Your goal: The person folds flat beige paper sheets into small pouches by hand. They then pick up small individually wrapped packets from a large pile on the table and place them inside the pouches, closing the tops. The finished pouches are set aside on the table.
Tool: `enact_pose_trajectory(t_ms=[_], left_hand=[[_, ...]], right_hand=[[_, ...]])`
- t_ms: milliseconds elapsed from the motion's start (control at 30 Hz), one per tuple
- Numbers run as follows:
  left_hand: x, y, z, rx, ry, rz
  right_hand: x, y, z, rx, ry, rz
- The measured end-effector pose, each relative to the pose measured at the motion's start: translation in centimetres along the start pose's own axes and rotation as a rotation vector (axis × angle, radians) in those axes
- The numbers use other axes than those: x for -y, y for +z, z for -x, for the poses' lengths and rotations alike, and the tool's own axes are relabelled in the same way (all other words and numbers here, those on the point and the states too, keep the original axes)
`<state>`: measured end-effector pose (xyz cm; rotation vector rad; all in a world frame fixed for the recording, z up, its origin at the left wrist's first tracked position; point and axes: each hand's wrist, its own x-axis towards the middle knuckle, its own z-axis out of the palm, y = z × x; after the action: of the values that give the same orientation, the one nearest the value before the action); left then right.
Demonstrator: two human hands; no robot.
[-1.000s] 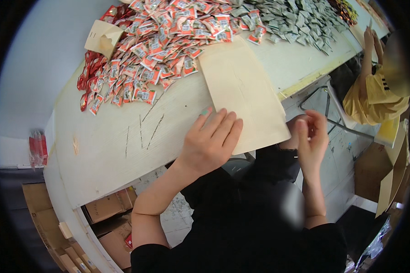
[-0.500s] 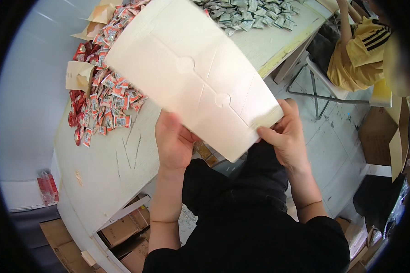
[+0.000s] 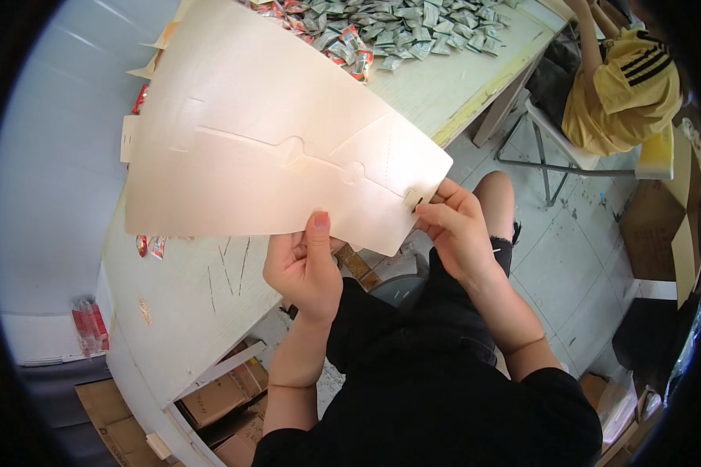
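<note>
A large cream cardboard sheet (image 3: 241, 187), flat and wider toward its left end, is held up in front of me. Interlocking tabs run in a seam along its middle, and a small slot shows by its right end. My left hand (image 3: 308, 268) grips the lower edge, thumb on the face and fingers behind. My right hand (image 3: 458, 229) pinches the narrow right end beside the slot. Behind the sheet, red and white sachets (image 3: 358, 58) show in part on the table; the sheet hides most of them.
Many silver-green sachets (image 3: 420, 31) lie at the far side of the white table (image 3: 163, 311). Below it are cardboard boxes (image 3: 222, 397). A person in a yellow shirt (image 3: 627, 93) sits on a folding chair at the right. An open carton (image 3: 650, 229) stands beyond.
The cardboard sheet has turned counter-clockwise and swung left, now covering more of the red sachets. My left thumb has shifted along its lower edge; my right hand has moved slightly left.
</note>
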<state>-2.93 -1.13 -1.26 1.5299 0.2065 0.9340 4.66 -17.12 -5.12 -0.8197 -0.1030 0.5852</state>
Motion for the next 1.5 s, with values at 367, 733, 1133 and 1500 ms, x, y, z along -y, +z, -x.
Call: enact_pose_trajectory(t_ms=[367, 733, 1133, 1500], left_hand=[[0.0, -0.1, 1.7, 0.077, 0.024, -0.134], [-0.2, -0.1, -1.4, 0.004, -0.169, 0.238], [-0.1, -0.9, -2.0, -0.013, -0.123, 0.188], [-0.1, 0.3, 0.1, -0.057, -0.008, 0.059]], right_hand=[[-0.9, 1.2, -0.3, -0.203, -0.086, 0.002], [0.9, 1.6, 0.1, -0.020, -0.082, 0.123], [1.2, 0.3, -0.8, 0.071, -0.028, 0.478], [0.0, 1.7, -1.1, -0.049, -0.139, 0.071]])
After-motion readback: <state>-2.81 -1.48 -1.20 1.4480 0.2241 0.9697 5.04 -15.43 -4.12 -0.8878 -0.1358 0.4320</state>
